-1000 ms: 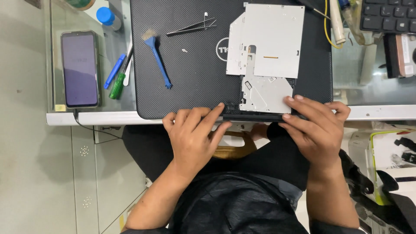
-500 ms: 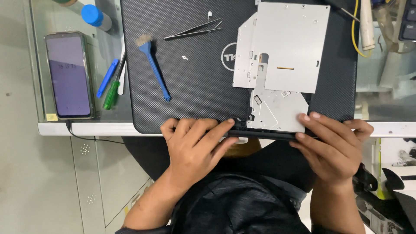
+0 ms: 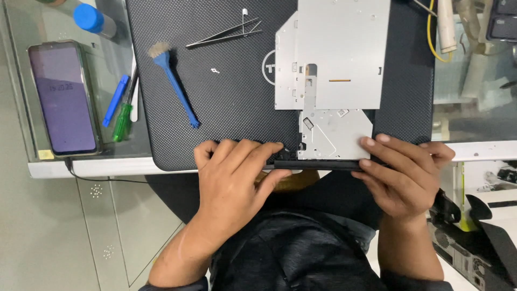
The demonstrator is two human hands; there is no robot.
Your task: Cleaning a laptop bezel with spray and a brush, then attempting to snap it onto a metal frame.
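Note:
A silver optical drive [image 3: 331, 70] lies flat on the lid of a closed black laptop [image 3: 226, 75], its black front bezel [image 3: 318, 163] at the laptop's near edge. My left hand [image 3: 234, 175] grips the left end of that bezel, fingers on the laptop lid and thumb beneath. My right hand [image 3: 404, 175] holds the right end of the bezel, fingertips resting on the drive's near corner.
On the lid lie a blue brush [image 3: 175, 86], metal tweezers [image 3: 223, 35] and a tiny screw [image 3: 215, 70]. Left of the laptop, on the glass desk: a phone [image 3: 63, 99], blue and green screwdrivers [image 3: 119, 110], a blue-capped bottle [image 3: 92, 19]. A yellow cable [image 3: 431, 32] runs at the right.
The view has shifted so the laptop and drive sit further right and nearer. Both hands stay at the drive's bezel, with little movement.

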